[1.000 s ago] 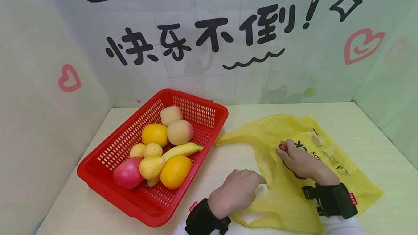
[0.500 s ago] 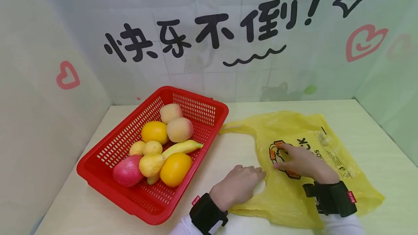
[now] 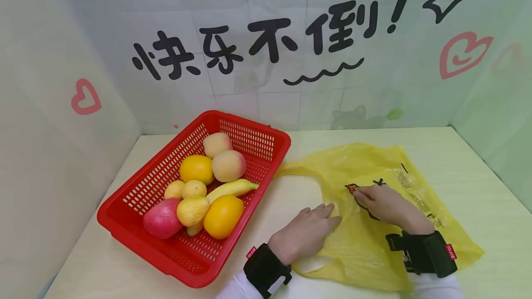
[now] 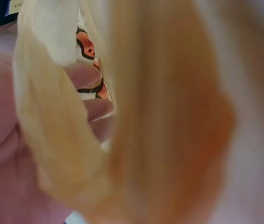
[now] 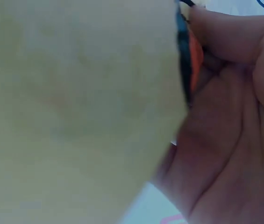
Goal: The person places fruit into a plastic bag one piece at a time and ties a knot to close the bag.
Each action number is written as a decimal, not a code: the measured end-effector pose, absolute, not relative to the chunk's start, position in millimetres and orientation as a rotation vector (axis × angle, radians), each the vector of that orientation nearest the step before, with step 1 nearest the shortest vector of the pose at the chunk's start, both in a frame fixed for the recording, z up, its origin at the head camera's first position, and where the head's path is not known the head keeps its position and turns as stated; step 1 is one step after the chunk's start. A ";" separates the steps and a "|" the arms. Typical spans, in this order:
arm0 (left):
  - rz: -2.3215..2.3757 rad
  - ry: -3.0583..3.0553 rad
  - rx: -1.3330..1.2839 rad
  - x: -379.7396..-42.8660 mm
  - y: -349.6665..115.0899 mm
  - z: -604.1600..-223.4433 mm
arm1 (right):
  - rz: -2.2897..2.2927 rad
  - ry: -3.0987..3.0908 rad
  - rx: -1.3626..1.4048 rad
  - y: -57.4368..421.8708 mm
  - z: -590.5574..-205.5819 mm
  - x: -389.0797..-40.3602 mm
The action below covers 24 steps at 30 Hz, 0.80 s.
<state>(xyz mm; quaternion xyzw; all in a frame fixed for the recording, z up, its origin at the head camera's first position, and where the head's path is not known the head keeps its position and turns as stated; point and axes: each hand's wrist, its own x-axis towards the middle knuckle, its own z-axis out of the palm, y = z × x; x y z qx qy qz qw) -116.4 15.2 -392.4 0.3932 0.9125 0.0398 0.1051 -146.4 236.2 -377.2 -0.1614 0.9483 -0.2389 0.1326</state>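
Observation:
A yellow plastic carrier bag with black print lies flat on the right half of the table. My right hand pinches a fold of its upper layer near the orange-and-black logo. In the right wrist view, the thumb and a finger meet at that fold, and the pale bag fills the left side. My left hand lies with fingers outstretched, fingertips on the bag's edge between the handles. In the left wrist view, blurred yellow plastic hangs in front of the left hand's fingers, partly hiding them.
A red perforated basket stands left of the hands. It holds peaches, orange-yellow fruits, a banana, a pink fruit, a pear-shaped yellow fruit and small yellow fruits. A printed wall sheet rises behind the table.
The right hand let go of the bag, spread its fingers, and now pinches it again. The left hand's fingers have stretched out. The bag's top layer is drawn up slightly toward the left.

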 end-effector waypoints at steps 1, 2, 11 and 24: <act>0.133 2.671 1.117 -116.3 16.4 -392.6 | -0.695 2.755 -0.465 236.7 -376.6 -146.1; 0.144 2.655 1.082 -116.2 17.5 -392.7 | -0.695 2.763 -0.461 237.0 -376.2 -145.7; 0.090 2.598 0.963 -116.6 18.4 -394.5 | -0.758 2.884 -0.415 243.8 -365.2 -143.9; 0.248 2.617 1.087 -115.5 15.4 -390.7 | -0.773 3.057 -0.343 255.7 -341.7 -134.4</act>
